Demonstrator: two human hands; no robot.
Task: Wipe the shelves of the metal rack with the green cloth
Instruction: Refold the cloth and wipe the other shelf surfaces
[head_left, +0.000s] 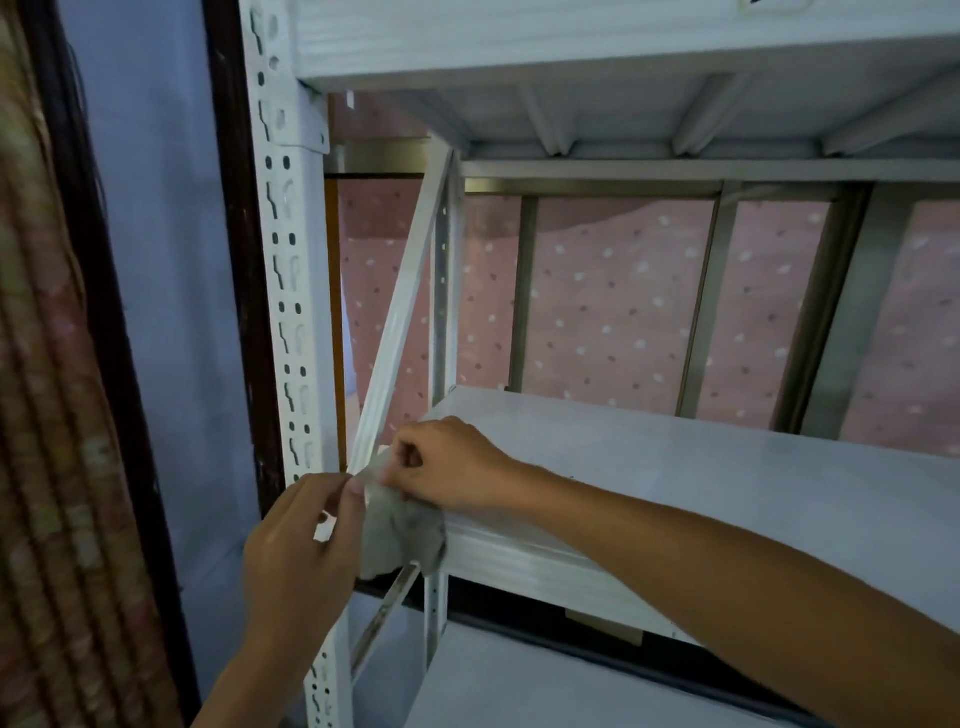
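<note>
A white metal rack fills the view, with a perforated front upright (284, 291) at the left and a pale middle shelf (701, 483). The cloth (400, 530) looks grey-green in this dim light and hangs over the shelf's front left corner, against a diagonal brace (400, 312). My left hand (298, 545) pinches the cloth's top edge from the left. My right hand (449, 465) pinches the same edge from the right, its forearm lying across the shelf's front rim. Part of the cloth is hidden behind my fingers.
An upper shelf (623, 57) overhangs close above. A lower shelf (519, 686) shows beneath. Behind the rack stands a window frame (706, 296) with a pink dotted curtain (613, 301). A patterned curtain (47, 415) hangs at the far left beside a dark frame.
</note>
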